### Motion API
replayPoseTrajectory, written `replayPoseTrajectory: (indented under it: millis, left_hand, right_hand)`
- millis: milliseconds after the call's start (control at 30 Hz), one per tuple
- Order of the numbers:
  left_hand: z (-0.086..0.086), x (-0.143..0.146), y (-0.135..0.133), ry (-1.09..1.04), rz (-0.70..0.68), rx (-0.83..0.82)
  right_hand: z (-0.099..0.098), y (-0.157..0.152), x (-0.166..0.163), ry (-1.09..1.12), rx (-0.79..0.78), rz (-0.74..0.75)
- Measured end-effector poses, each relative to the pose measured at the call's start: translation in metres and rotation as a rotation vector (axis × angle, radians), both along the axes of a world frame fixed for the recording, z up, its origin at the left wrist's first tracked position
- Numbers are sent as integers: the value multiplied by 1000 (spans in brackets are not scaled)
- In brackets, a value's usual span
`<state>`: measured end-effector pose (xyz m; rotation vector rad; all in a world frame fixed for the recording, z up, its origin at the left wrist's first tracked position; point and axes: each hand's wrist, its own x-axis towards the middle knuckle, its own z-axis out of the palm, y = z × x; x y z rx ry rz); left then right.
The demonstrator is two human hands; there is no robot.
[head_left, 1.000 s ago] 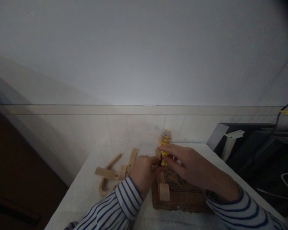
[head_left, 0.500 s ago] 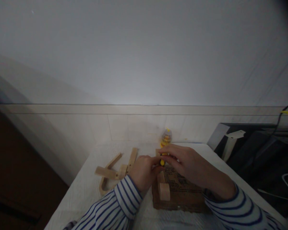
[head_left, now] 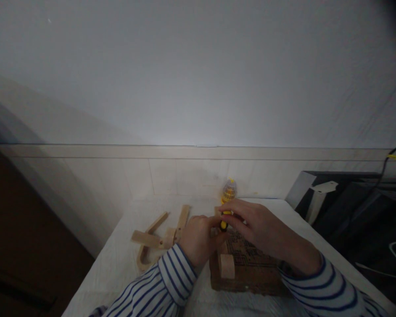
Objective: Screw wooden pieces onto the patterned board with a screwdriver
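Note:
My right hand (head_left: 257, 226) pinches the yellow handle of a small screwdriver (head_left: 224, 219), held upright over the far left corner of a dark patterned wooden board (head_left: 251, 268). My left hand (head_left: 198, 240) is closed beside it, its fingers against a light wooden piece (head_left: 225, 263) standing on the board's left edge. What the left fingers grip is hidden. Both sleeves are white with blue stripes.
Loose light wooden parts (head_left: 158, 237) lie on the white table (head_left: 119, 268) to the left. A small clear jar with yellow contents (head_left: 229, 191) stands by the tiled wall. Dark equipment (head_left: 350, 207) and cables sit to the right.
My right fingers have curled more tightly round the screwdriver handle and turned slightly. The left hand has hardly moved.

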<state>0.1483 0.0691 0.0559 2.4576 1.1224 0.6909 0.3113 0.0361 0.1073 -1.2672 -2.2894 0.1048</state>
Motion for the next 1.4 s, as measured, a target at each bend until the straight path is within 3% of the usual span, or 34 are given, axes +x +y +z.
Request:
replayPoseTrajectory:
  millis: [200, 700, 1033, 1400]
  left_hand:
    - [-2, 1, 1, 18, 43, 30]
    - [2, -1, 2, 64, -31, -10]
    - [4, -4, 4, 45, -91, -77]
    - [0, 1, 1, -37, 32, -44]
  right_hand:
    - [-1, 0, -1, -11, 4, -10]
    - [0, -3, 0, -34, 48, 22]
    - [-2, 1, 1, 19, -16, -1]
    - [-4, 3, 2, 31, -10, 0]
